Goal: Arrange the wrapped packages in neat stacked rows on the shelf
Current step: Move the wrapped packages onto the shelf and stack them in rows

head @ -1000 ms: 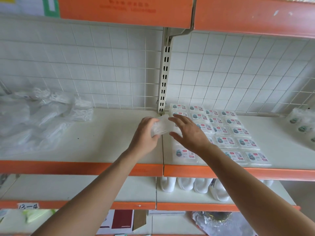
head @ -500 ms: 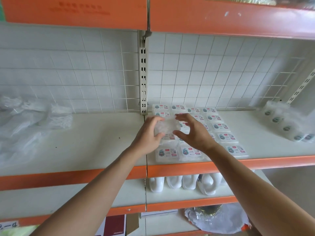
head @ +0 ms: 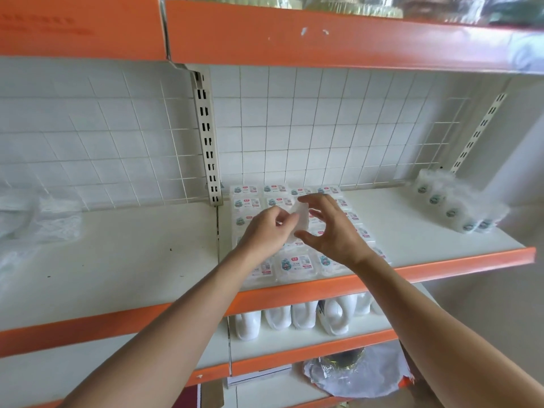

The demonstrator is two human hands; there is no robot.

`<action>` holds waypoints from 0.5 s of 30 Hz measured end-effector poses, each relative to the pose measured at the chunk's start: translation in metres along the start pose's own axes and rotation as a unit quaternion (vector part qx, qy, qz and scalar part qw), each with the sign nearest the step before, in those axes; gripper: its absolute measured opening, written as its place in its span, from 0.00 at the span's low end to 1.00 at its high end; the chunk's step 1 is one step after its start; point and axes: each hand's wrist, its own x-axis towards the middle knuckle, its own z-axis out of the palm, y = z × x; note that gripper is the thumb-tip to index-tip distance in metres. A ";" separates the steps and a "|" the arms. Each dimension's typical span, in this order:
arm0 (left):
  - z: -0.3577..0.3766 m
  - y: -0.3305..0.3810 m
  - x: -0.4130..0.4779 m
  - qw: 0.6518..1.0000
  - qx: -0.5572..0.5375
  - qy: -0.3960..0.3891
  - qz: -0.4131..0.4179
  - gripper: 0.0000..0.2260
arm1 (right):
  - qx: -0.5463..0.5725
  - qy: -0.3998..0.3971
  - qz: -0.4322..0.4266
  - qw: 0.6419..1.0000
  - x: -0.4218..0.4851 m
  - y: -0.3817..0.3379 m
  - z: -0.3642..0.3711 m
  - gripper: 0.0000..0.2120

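Observation:
Flat clear-wrapped packages with blue and red labels (head: 294,265) lie in several neat rows on the white shelf (head: 426,234), from the wire grid back to the orange front edge. Above the middle rows both hands hold one wrapped package (head: 300,217), tilted nearly on edge. My left hand (head: 266,231) grips its left side with curled fingers. My right hand (head: 325,231) pinches its right side between thumb and fingers. The rows beneath my hands are partly hidden.
A wrapped multipack of the same packages (head: 454,206) lies at the back right of the shelf. Crumpled clear plastic bags (head: 38,219) sit at far left. White jugs (head: 303,316) stand on the shelf below. An orange shelf (head: 323,33) overhangs above.
The view has shifted left, so the rows sit further right. The package has turned from flat towards upright between my hands, which stay above the middle rows.

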 end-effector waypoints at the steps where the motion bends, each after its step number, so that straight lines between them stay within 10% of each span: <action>1: 0.002 0.003 0.002 1.000 -0.009 0.009 -0.009 0.13 | -0.009 0.001 -0.007 1.000 0.000 -0.001 -0.001 0.30; 15: -0.002 0.015 0.003 0.985 -0.144 0.030 -0.092 0.06 | -0.132 -0.030 0.006 0.991 0.002 0.006 -0.003 0.33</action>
